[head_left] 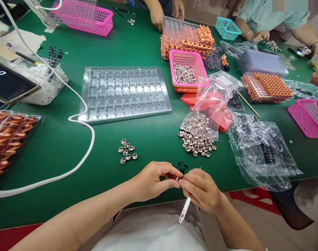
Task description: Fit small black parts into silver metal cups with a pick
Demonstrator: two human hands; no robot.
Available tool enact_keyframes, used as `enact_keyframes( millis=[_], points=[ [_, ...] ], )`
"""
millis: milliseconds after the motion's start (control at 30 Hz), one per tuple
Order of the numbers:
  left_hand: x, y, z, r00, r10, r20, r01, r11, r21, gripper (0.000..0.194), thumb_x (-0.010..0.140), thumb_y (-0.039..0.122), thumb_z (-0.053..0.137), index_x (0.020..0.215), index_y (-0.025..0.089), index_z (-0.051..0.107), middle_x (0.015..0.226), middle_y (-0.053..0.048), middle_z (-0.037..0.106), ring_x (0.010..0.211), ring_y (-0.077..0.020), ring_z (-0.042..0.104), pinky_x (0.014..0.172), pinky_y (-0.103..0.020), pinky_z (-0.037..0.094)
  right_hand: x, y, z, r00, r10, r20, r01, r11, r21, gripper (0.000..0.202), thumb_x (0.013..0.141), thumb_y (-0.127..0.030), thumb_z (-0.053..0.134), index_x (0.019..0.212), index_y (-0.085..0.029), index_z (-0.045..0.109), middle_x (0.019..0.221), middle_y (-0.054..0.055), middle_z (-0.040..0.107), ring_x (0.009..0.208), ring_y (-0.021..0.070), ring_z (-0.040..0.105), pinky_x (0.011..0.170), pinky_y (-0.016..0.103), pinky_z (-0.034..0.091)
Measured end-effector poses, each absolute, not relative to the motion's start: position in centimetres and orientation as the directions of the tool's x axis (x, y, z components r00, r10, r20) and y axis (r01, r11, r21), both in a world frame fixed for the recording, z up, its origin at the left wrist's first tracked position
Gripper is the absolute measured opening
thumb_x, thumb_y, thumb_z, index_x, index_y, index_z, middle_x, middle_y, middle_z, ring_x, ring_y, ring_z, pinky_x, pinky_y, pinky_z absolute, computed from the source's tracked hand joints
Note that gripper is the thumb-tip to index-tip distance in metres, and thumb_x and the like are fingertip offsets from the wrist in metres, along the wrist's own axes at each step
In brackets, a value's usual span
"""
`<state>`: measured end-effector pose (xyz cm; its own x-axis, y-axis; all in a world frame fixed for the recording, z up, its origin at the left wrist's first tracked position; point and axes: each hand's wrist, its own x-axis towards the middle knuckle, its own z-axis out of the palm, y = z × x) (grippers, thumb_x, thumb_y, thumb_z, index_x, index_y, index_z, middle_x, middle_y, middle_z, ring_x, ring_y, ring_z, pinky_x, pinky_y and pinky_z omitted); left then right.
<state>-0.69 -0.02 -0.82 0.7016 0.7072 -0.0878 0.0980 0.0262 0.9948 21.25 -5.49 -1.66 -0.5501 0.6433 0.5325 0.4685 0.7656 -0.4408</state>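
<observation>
Near the table's front edge, my left hand [159, 179] pinches a small silver metal cup [177, 179] between thumb and forefinger. My right hand [202, 190] meets it there, its fingertips closed at the same piece. Slim white tweezers [185, 210] with red marks on the flat end are tucked in my right hand, that end pointing down toward my lap. Just beyond my fingers lie tiny black parts [182, 166]. Several silver cups [126, 152] form a small group to the left, and a larger pile of cups [197, 143] spills from a clear bag [208, 120] to the right.
A clear plastic tray [126, 113] lies ahead. Beyond the pile stands a pink basket [171, 71] of metal parts. A white cable [92, 136] crosses the left side near a tray of orange pieces [9, 143]. Plastic bags [253, 157] lie right. Co-workers' hands [156, 15] are across the table.
</observation>
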Motion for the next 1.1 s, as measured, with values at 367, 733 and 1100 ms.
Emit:
enact_keyframes(
  millis=[367,733,1100],
  points=[
    [-0.5,-0.2,-0.9,0.692,0.722,0.012,0.031,-0.046,0.998,0.012,0.086,0.014,0.070,0.095,0.009,0.077,0.079,-0.008,0.075,0.070,-0.0152,0.070,0.067,-0.022,0.056,21.3,-5.7,-1.9,-0.577,0.630,0.519,0.440,0.776,-0.453,0.030,0.091,-0.006,0.056,0.121,-0.009,0.059,0.089,0.010,0.070,0.073,0.0184,0.062,0.061,0.034,0.055],
    [-0.7,-0.2,-1.0,0.692,0.721,-0.027,0.060,-0.021,0.998,0.013,0.085,0.012,0.070,0.095,0.010,0.078,0.079,-0.007,0.074,0.070,-0.0148,0.068,0.067,-0.021,0.054,20.9,-5.2,-1.6,-0.587,0.644,0.491,0.451,0.764,-0.462,0.020,0.093,-0.005,0.053,0.110,-0.015,0.058,0.081,0.005,0.066,0.065,0.0143,0.055,0.058,0.030,0.050],
    [-0.5,-0.2,-2.1,0.706,0.700,-0.107,0.159,-0.009,0.987,0.020,0.082,0.023,0.076,0.098,0.012,0.079,0.082,-0.008,0.074,0.070,-0.0157,0.067,0.067,-0.023,0.053,21.2,-5.0,-1.7,-0.668,0.654,0.355,0.467,0.739,-0.485,0.012,0.094,-0.007,0.051,0.097,-0.016,0.058,0.077,0.003,0.058,0.065,0.0149,0.045,0.058,0.029,0.040]
  ],
)
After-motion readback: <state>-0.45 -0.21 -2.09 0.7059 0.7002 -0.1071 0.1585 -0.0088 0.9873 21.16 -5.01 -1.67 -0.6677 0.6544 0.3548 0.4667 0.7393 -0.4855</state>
